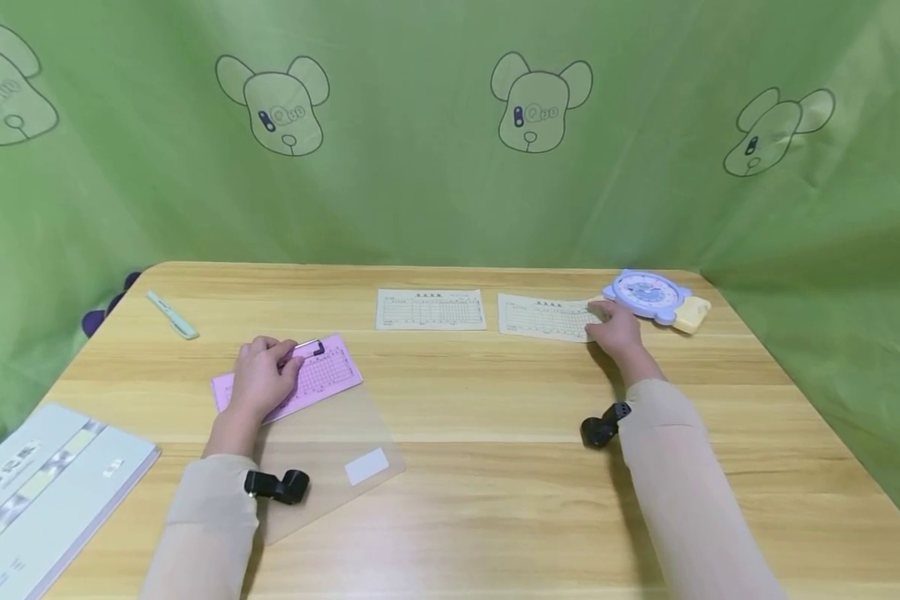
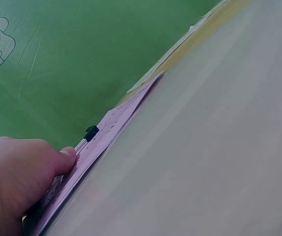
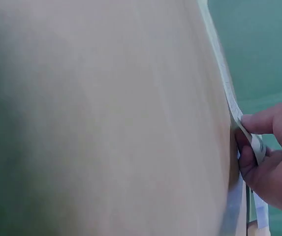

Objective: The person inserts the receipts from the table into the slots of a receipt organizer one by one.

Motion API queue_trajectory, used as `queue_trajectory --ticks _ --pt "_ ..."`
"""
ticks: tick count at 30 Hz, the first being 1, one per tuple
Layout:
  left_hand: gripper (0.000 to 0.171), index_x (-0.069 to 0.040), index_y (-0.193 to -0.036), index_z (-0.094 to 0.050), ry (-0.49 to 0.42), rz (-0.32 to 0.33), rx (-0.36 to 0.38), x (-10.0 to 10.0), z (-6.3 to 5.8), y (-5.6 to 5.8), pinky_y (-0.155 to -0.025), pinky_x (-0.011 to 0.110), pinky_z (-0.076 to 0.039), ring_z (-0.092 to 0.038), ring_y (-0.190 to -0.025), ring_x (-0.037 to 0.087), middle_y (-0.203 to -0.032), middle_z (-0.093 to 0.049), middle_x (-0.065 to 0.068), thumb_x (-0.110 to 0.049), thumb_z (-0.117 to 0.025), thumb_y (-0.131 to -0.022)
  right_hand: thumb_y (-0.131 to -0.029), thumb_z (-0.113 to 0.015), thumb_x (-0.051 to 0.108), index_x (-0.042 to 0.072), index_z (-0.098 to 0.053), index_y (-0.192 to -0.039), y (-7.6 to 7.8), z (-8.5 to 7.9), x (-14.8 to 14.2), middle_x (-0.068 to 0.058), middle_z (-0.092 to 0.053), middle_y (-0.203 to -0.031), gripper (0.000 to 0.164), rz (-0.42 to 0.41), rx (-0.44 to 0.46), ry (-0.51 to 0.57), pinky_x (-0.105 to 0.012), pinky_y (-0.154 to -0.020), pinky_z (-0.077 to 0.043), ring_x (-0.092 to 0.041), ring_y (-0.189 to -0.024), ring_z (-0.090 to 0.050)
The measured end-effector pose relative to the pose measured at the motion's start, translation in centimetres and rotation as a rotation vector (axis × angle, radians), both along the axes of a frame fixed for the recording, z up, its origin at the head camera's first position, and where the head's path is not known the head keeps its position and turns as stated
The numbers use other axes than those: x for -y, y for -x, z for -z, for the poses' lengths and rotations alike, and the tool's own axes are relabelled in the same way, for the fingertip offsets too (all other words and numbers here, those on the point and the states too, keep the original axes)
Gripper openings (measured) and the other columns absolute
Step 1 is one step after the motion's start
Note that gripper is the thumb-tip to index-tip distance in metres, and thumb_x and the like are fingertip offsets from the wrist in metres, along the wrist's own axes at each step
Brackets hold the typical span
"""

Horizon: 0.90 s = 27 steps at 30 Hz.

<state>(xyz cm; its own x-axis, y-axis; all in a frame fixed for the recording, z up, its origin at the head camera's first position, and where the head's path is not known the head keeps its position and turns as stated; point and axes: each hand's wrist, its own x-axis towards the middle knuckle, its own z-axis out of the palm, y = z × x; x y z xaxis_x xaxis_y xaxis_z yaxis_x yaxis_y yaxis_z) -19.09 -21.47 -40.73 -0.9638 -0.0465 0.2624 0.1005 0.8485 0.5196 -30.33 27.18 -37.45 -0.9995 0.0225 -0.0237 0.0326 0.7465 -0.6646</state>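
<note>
My left hand (image 1: 258, 375) is on a stack of pink printed slips (image 1: 332, 371). Its thumb and fingers pinch a slim black-and-silver clip (image 1: 312, 348) on the stack; the palm hides part of both. In the left wrist view, the thumb lies against the clip, whose black end (image 2: 91, 132) sticks out beyond it. Under the slips is a translucent folder (image 1: 322, 450) with a white label. At the back right, my right hand (image 1: 617, 327) pinches the right end of a white printed slip (image 1: 543, 318). The right wrist view shows that slip (image 3: 229, 93) bending between thumb and fingers.
Another white slip (image 1: 431, 310) lies flat at the back middle. A blue toy clock (image 1: 648, 293) and a pale yellow block (image 1: 692, 315) sit beyond the right hand. A mint-green pen (image 1: 172, 315) lies far left, above a large pale-blue book (image 1: 52, 492).
</note>
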Motion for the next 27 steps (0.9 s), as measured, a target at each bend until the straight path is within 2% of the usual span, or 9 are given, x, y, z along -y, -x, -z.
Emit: queue_trajectory --ticks 3,6,11,13,16,19,21,23,27 --pt "0.035 0.006 -0.112 -0.052 0.0 0.001 -0.007 0.0 0.0 0.0 -0.083 0.046 -0.027 -0.036 -0.096 0.036 -0.101 -0.045 0.021 -0.015 -0.052 -0.084 -0.08 -0.044 0.001 -0.006 -0.046 -0.118 -0.4 0.1 -0.4 -0.027 -0.03 -0.129 0.039 0.026 0.0 0.039 -0.047 -0.094 -0.022 -0.04 -0.118 -0.024" --pt "0.035 0.007 -0.112 -0.053 0.0 0.001 -0.012 0.0 0.0 0.0 -0.083 0.046 -0.027 -0.037 -0.096 0.036 -0.101 -0.045 0.022 -0.015 -0.052 -0.084 -0.079 -0.04 -0.003 -0.006 -0.048 -0.116 -0.7 0.2 -0.7 -0.026 -0.032 -0.128 0.038 0.041 0.01 0.091 -0.044 -0.089 -0.029 -0.037 -0.115 -0.028" --pt "0.036 0.007 -0.112 -0.052 0.003 0.003 -0.007 -0.1 0.0 0.0 -0.083 0.046 -0.027 -0.037 -0.096 0.036 -0.101 -0.045 0.022 -0.015 -0.052 -0.084 -0.076 -0.036 -0.009 -0.007 -0.043 -0.122 -1.3 0.2 -1.1 -0.024 -0.028 -0.131 0.046 0.059 0.072 0.291 -0.028 -0.073 -0.045 -0.031 -0.105 -0.036" --pt "0.035 0.007 -0.112 -0.052 0.005 0.004 -0.01 -0.1 0.0 0.0 -0.083 0.046 -0.027 -0.037 -0.095 0.036 -0.1 -0.045 0.022 -0.014 -0.052 -0.084 -0.078 -0.036 -0.01 -0.006 -0.04 -0.124 -1.6 0.0 -1.0 -0.024 -0.025 -0.132 0.047 0.071 0.079 0.38 -0.024 -0.07 -0.047 -0.031 -0.106 -0.037" --pt "0.034 0.007 -0.111 -0.053 0.006 0.001 -0.018 -0.1 0.1 0.0 -0.082 0.046 -0.027 -0.037 -0.095 0.036 -0.1 -0.045 0.022 -0.014 -0.052 -0.084 -0.082 -0.037 -0.01 -0.007 -0.037 -0.125 -2.0 -0.4 -0.7 -0.022 -0.019 -0.136 0.044 0.095 0.062 0.494 -0.023 -0.073 -0.045 -0.031 -0.117 -0.029" --pt "0.034 0.007 -0.111 -0.053 0.007 0.002 -0.022 -0.1 0.1 0.0 -0.082 0.047 -0.027 -0.037 -0.095 0.037 -0.1 -0.045 0.022 -0.013 -0.053 -0.084 -0.082 -0.039 -0.011 -0.008 -0.038 -0.124 -2.3 -0.9 -0.1 -0.02 -0.021 -0.135 0.042 0.128 0.014 0.604 -0.023 -0.074 -0.044 -0.026 -0.118 -0.028" --pt "0.034 0.007 -0.111 -0.053 0.007 0.002 -0.018 -0.1 0.1 0.0 -0.082 0.047 -0.027 -0.037 -0.095 0.036 -0.1 -0.045 0.022 -0.013 -0.052 -0.084 -0.082 -0.041 -0.011 -0.007 -0.04 -0.122 -2.5 -1.3 0.4 -0.017 -0.029 -0.128 0.04 0.144 -0.025 0.664 -0.022 -0.074 -0.045 -0.021 -0.111 -0.035" --pt "0.035 0.007 -0.112 -0.052 0.008 0.002 -0.013 -0.1 0.1 0.0 -0.083 0.047 -0.027 -0.037 -0.095 0.036 -0.101 -0.044 0.022 -0.014 -0.052 -0.084 -0.081 -0.045 -0.011 -0.005 -0.046 -0.119 -2.6 -1.4 1.0 -0.014 -0.037 -0.112 0.039 0.151 -0.064 0.731 -0.022 -0.071 -0.045 -0.015 -0.096 -0.043" --pt "0.035 0.007 -0.112 -0.052 0.006 0.002 -0.009 -0.1 0.1 -0.1 -0.083 0.047 -0.027 -0.037 -0.096 0.037 -0.101 -0.044 0.022 -0.014 -0.052 -0.084 -0.08 -0.048 -0.012 -0.005 -0.048 -0.117 -3.1 -1.8 2.8 -0.005 -0.036 -0.092 0.038 0.076 -0.067 0.825 -0.021 -0.069 -0.046 -0.007 -0.077 -0.047"
